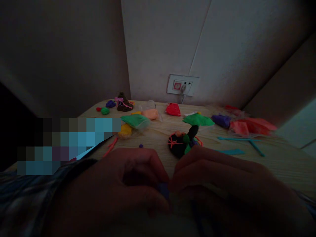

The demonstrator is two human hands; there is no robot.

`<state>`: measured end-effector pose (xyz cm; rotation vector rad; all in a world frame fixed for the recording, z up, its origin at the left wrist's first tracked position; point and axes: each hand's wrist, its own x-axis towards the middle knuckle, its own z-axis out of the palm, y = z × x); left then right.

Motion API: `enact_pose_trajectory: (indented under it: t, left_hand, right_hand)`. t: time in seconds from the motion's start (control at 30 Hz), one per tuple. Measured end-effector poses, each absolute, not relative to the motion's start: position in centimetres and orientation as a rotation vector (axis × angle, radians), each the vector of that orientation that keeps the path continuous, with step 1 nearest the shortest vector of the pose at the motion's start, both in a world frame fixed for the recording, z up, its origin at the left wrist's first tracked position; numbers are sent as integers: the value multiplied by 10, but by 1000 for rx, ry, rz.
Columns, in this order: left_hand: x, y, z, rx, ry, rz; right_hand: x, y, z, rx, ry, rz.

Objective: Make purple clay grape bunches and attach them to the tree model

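Note:
My left hand (123,187) and my right hand (222,184) are close to the camera at the near edge of the wooden table (271,161), fingers curled and pressed together around a small piece of purple clay (163,190). Just beyond my fingers stands a black clay model (181,144) with orange strips, topped by a green clay canopy (198,120). The scene is dim and my fingertips are partly hidden.
Clay lumps lie across the table: green in a bag (135,120), yellow (125,130), orange (150,114), red (172,109), purple (221,120), red-orange bags (249,126). Blue plastic tools (247,141) lie at right. A brown figure (122,102) stands at the back. A wall socket (182,85) is behind.

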<state>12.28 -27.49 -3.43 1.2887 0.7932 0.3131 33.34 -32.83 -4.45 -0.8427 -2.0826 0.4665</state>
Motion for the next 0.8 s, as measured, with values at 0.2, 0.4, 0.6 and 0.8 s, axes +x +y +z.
enact_pose_trajectory:
  t: [0.2,0.4,0.6,0.8]
  left_hand:
    - [123,-270,-34,1358,860,287]
    - [129,-272,-32,1319,790,293]
    - [127,-275,-33,1369,863,273]
    - [125,-276,-33,1424,816,190]
  right_hand:
    - [333,-330,-44,-877,-2050,525]
    - [322,-332,-49,-850,-1987,496]
    - [329,-333,-37,-912,-2125,421]
    - [324,-339,-42,-906,-2107,266]
